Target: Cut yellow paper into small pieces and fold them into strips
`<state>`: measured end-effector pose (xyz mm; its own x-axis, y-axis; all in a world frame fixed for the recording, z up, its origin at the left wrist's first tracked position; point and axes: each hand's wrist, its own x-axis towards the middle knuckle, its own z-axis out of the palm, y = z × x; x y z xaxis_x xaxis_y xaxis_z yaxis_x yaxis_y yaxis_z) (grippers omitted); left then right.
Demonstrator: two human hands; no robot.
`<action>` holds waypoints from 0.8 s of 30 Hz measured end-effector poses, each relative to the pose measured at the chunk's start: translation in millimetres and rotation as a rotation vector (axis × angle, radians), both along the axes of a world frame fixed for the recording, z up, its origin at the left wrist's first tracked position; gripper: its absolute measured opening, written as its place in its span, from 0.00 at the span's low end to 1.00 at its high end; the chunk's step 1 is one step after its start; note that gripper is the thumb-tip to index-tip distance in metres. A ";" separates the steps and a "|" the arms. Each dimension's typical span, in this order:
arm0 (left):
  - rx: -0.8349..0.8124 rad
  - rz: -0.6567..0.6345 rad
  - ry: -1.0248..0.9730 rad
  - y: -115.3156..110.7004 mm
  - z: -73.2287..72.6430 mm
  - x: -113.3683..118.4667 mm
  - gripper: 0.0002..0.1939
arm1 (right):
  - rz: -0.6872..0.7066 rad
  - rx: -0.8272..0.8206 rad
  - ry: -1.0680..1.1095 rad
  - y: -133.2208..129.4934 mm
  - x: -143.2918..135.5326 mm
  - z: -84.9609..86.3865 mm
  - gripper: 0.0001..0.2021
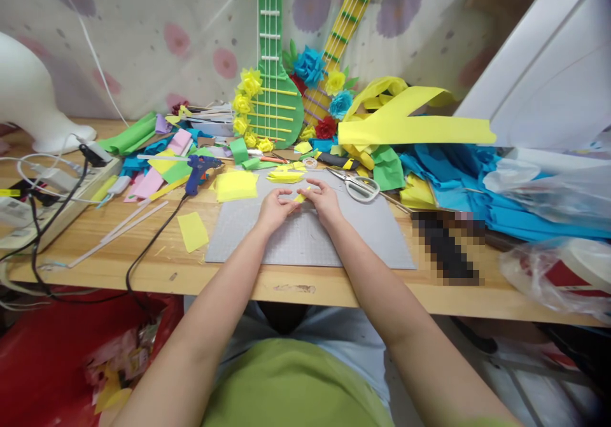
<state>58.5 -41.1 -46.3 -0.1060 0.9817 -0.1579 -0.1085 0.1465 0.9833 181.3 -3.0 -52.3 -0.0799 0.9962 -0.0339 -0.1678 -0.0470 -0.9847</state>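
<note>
Over the grey cutting mat (305, 242), my left hand (277, 209) and my right hand (323, 202) meet fingertip to fingertip. Both pinch a small yellow paper piece (302, 195) between them. Just behind the hands lie folded yellow strips (285, 176). A stack of yellow paper (236, 186) rests at the mat's back left corner, and a single yellow sheet (193, 231) lies on the wood to the left. Scissors with pale handles (361, 188) lie at the mat's back right.
A blue glue gun (200, 174) with a black cord lies left. Behind stand a green paper instrument (279, 112) and a yellow one (341, 32). Blue crepe paper (453, 179) and a plastic-wrapped tub (573, 268) are right; a power strip (62, 204) is far left.
</note>
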 end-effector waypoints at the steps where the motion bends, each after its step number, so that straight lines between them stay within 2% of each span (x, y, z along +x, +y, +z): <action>1: -0.003 -0.005 -0.006 0.0 0.3 0.3 0.21 | -0.013 0.001 0.006 0.2 0.4 0.3 0.24; 6: -0.010 -0.010 -0.007 -0.2 0.2 0.3 0.20 | -0.050 -0.003 0.082 7.1 5.7 0.0 0.17; 11: 0.006 -0.004 0.006 -0.8 -1.3 -1.6 0.22 | -0.207 0.000 0.156 18.5 22.6 0.2 0.12; 13: 0.015 -0.003 0.003 -0.6 -2.1 -2.0 0.22 | -0.157 -0.008 0.165 16.1 23.0 1.0 0.13; 17: 0.026 0.001 -0.004 -0.2 -3.8 -2.4 0.21 | 0.101 -0.008 0.011 3.1 10.0 1.9 0.24; 21: 0.031 -0.033 -0.003 0.0 -2.2 -4.9 0.21 | 0.081 0.035 -0.111 -2.9 1.8 2.9 0.23; 24: 0.029 -0.094 0.012 0.7 1.2 -7.9 0.15 | 0.049 0.066 -0.121 -3.2 1.5 5.1 0.22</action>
<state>50.5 -40.4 -45.1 -0.0146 0.9916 -0.1282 -0.0840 0.1265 0.9884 182.8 -6.2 -47.3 -0.1276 0.9916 0.0188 -0.0466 0.0130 -0.9988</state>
